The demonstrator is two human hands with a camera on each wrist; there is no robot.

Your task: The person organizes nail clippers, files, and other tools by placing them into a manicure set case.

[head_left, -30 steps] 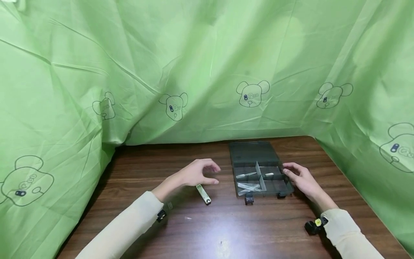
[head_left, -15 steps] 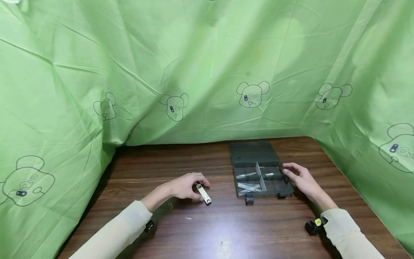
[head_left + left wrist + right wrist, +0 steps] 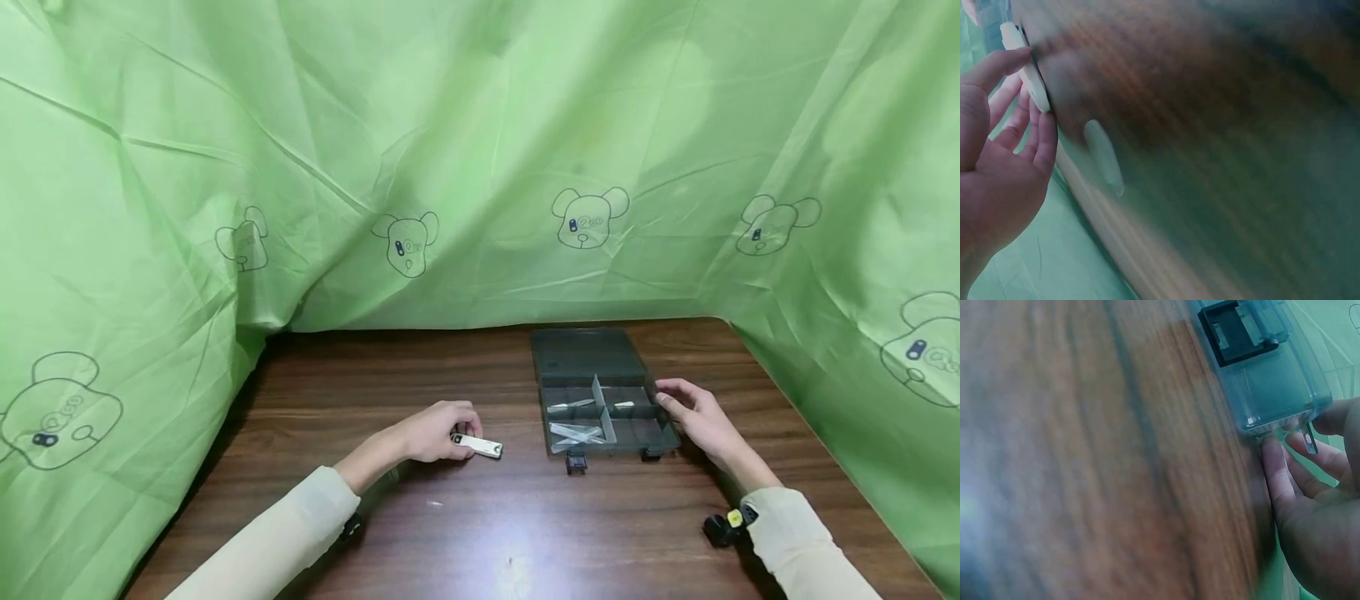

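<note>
A slim white bar (image 3: 480, 447) with dark edging is pinched between the thumb and fingers of my left hand (image 3: 437, 433), low over the wooden table. In the left wrist view the white bar (image 3: 1030, 75) lies along the fingertips, with part of it hidden by the thumb. To the right, the clear grey compartment box (image 3: 647, 433) stands with its lid (image 3: 588, 350) folded back flat. My right hand (image 3: 699, 417) holds the box's right side, and in the right wrist view its thumb and fingers meet the box (image 3: 1279, 394) at a corner.
Thin clear strips (image 3: 577, 433) lie in the box's front left compartment; smaller pale pieces lie in the back ones. Front latches (image 3: 576, 463) hang down. A small clear piece (image 3: 1105, 156) lies on the table near the left wrist. A green curtain (image 3: 465, 167) surrounds the table.
My left hand has come down and to the left onto the white bar, taken hold of it and turned it to point rightward. The right hand has stayed at the box.
</note>
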